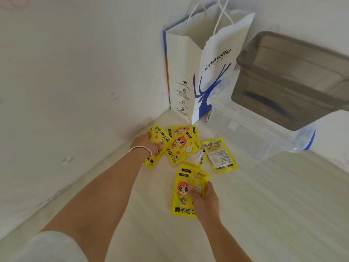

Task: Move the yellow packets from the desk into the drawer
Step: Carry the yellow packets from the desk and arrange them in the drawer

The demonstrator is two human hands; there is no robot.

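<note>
So the setup is a pale wood-grain desk top (264, 205) pushed right into a corner of plain white walls (75, 72), with a few faint pinkish marks on the wall surface. Standing in that corner is a white paper shopping bag with a blue deer logo and string handles (205, 72), and I'll use it as the landmark.

Just right of the bag sits a clear plastic storage box with blue clips (264, 137), and a smoky grey-brown translucent tub (294, 76) is stacked on top of it.

The glossy yellow hand-warmer packets with a cartoon character (181, 146) are scattered on the desk right in front of the bag, some overlapping, a couple flipped to their printed backs.

The left hand (149, 144), silver bangle on the wrist, is at the pile's left edge, fingers curled into a packet there (160, 138). The right hand (204, 199) is nearer the camera, well in front of the bag, fingers and thumb pinching a small stack of packets (184, 190) that lies on the desk.
</note>
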